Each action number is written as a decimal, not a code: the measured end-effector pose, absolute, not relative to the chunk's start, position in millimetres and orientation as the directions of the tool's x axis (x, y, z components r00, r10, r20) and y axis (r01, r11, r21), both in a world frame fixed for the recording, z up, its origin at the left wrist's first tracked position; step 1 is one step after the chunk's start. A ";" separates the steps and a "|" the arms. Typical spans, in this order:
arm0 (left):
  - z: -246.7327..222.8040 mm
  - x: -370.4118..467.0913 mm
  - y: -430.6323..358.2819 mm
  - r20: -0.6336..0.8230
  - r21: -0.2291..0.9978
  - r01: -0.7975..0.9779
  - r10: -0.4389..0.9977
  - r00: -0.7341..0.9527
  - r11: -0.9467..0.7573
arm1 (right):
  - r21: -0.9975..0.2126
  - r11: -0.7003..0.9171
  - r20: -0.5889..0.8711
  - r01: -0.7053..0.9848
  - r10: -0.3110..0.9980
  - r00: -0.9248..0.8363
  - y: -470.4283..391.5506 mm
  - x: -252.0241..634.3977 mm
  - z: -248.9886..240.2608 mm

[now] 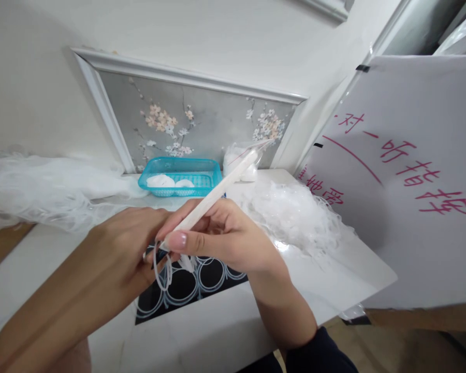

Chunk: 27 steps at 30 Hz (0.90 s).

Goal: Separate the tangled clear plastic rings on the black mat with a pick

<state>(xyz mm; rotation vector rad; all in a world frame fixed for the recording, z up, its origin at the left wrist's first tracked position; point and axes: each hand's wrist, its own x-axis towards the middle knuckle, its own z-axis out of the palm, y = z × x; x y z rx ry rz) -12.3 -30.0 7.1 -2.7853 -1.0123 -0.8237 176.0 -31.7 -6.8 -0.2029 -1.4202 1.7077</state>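
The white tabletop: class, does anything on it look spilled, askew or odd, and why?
The tangled heap of translucent strips on the right stands out: it lies loose on the tabletop, looking almost spilled, whereas the white round pieces sit inside the blue basket. It may be deliberate; nothing looks plainly damaged.

A white wall [34, 88] with 1 framed floral panel [215, 111] backs a white table [334, 274].

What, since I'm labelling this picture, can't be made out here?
In the head view:
Left hand: grip hidden by its own back.
Black panel: partly covered by left hand and right hand.
White board: cut off by right edge.
White heap, far left: cut off by left edge.
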 end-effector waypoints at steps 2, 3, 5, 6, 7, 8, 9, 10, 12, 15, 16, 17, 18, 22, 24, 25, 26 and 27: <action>8.3 -10.7 -31.1 0.494 0.114 0.622 0.587 0.642 -0.775 | -0.860 0.074 0.408 -0.505 0.694 -0.594 -32.3 175.3 -6.3; 8.6 -10.3 -31.4 0.491 0.115 0.623 0.589 0.642 -0.774 | -0.865 0.084 0.404 -0.494 0.699 -0.590 -32.7 175.1 -5.9; 8.7 -9.7 -31.7 0.489 0.118 0.621 0.589 0.643 -0.775 | -0.886 0.076 0.367 -0.458 0.718 -0.591 -33.4 174.7 -5.0; 8.6 -9.5 -31.7 0.485 0.120 0.621 0.592 0.644 -0.774 | -0.899 0.062 0.335 -0.434 0.735 -0.589 -33.6 174.5 -4.5; 8.4 -9.3 -31.5 0.492 0.121 0.619 0.588 0.642 -0.776 | -0.911 0.046 0.302 -0.410 0.752 -0.586 -33.8 174.4 -4.1; 8.3 -9.1 -31.4 0.502 0.119 0.615 0.582 0.640 -0.779 | -0.921 0.030 0.272 -0.387 0.762 -0.587 -34.0 174.4 -3.9; 8.3 -8.9 -31.2 0.508 0.119 0.612 0.578 0.639 -0.782 | -0.927 0.021 0.255 -0.374 0.767 -0.589 -34.0 174.4 -3.7; 8.3 -8.7 -31.1 0.517 0.121 0.610 0.574 0.635 -0.783 | -0.927 0.022 0.256 -0.374 0.765 -0.590 -34.1 174.4 -3.7; 8.5 -8.8 -31.1 0.529 0.127 0.606 0.571 0.628 -0.785 | -0.922 0.037 0.279 -0.387 0.755 -0.593 -34.2 174.6 -4.0; 8.9 -9.9 -31.4 0.519 0.127 0.608 0.575 0.633 -0.784 | -0.924 0.041 0.274 -0.381 0.766 -0.582 -34.4 174.8 -4.5; 8.9 -10.3 -31.5 0.512 0.127 0.611 0.579 0.635 -0.781 | -0.926 0.036 0.266 -0.376 0.769 -0.582 -34.4 174.8 -4.6; 8.9 -10.6 -31.5 0.504 0.129 0.615 0.585 0.635 -0.778 | -0.927 0.033 0.261 -0.373 0.771 -0.581 -34.2 174.7 -4.7; 8.8 -10.7 -31.5 0.502 0.133 0.618 0.590 0.632 -0.775 | -0.927 0.034 0.262 -0.375 0.772 -0.579 -34.1 174.6 -4.7; 10.1 -7.7 -30.8 0.512 0.150 0.609 0.588 0.626 -0.779 | -0.930 0.046 0.263 -0.364 0.775 -0.574 -34.2 174.3 -3.5; 11.9 -5.0 -30.7 0.522 0.157 0.599 0.581 0.624 -0.785 | -0.935 0.056 0.259 -0.351 0.782 -0.566 -35.1 174.1 -2.6; 12.9 -3.6 -30.8 0.530 0.157 0.595 0.575 0.623 -0.789 | -0.937 0.059 0.257 -0.345 0.786 -0.562 -35.5 174.0 -2.5; 13.7 -2.3 -31.0 0.533 0.155 0.592 0.571 0.624 -0.791 | -0.939 0.061 0.253 -0.338 0.790 -0.559 -35.7 173.9 -2.6; 14.4 -1.1 -31.2 0.538 0.149 0.588 0.564 0.626 -0.795 | -0.941 0.062 0.250 -0.334 0.792 -0.558 -35.7 173.7 -3.0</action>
